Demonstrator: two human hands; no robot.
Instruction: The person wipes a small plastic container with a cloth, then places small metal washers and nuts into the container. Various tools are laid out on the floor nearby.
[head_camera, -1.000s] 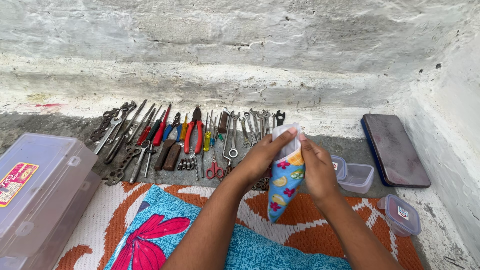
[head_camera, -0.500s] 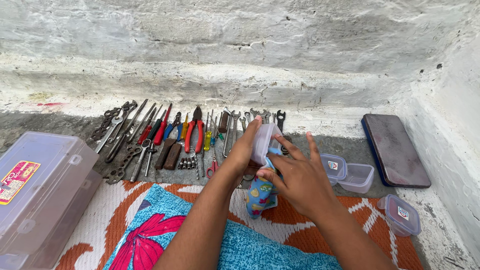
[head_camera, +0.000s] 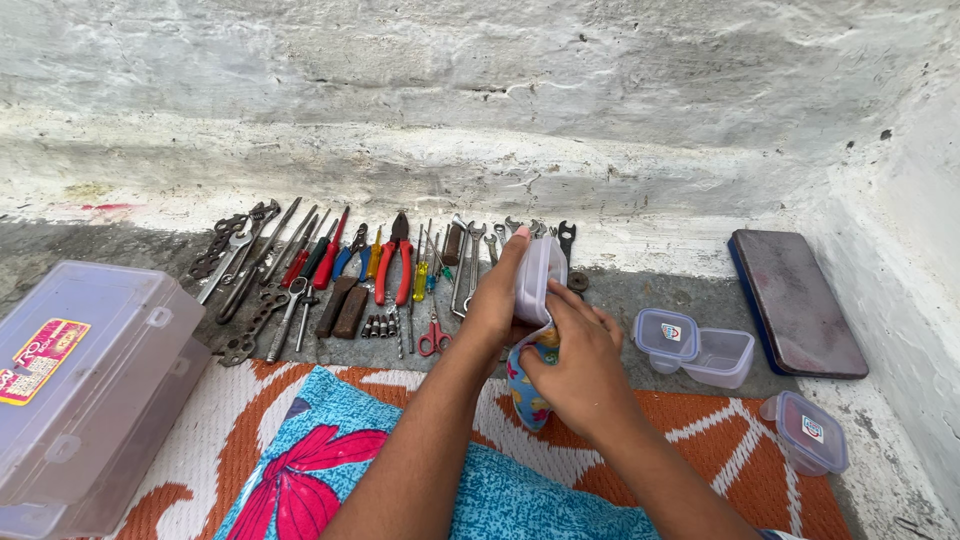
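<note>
My left hand (head_camera: 497, 297) grips a small clear plastic container (head_camera: 537, 278) held on its side, fingers along its top edge. My right hand (head_camera: 575, 365) presses a colourful patterned cloth (head_camera: 527, 385) against the container's lower side, and the cloth hangs down below the hands. Both hands are above the near edge of a row of hand tools (head_camera: 340, 275): pliers, wrenches, screwdrivers and small red scissors (head_camera: 432, 340) laid out on the concrete.
A large clear plastic box (head_camera: 85, 385) sits at the left. Two small lidded containers (head_camera: 692, 345) and another (head_camera: 808, 430) lie at the right, near a dark flat case (head_camera: 795, 300). An orange-white mat (head_camera: 760, 455) and blue floral fabric (head_camera: 330, 470) lie below. A white wall stands behind.
The hands dropped lower and the container turned on its side. My right hand moved from the top of the cloth to under the container, bunching the cloth beneath it.
</note>
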